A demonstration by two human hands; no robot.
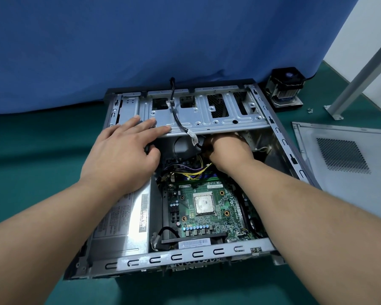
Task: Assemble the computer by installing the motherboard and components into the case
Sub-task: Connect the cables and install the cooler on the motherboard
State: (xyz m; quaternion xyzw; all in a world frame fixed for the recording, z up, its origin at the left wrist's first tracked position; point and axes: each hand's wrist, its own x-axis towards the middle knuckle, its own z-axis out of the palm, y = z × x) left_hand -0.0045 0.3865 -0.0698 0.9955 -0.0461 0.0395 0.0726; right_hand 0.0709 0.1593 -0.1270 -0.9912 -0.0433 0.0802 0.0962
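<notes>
Left hand (121, 155) fingers spread on drive cage (207, 111) edge, right hand (227, 150) fingers hidden beneath it

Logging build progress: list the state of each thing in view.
case: open, side off
side panel: removed, flat on the table
motherboard: seated in case
CPU: bare, no cooler
cooler: uninstalled, behind case
left hand: resting on drive cage
right hand: reaching under cage, fingers hidden
</notes>
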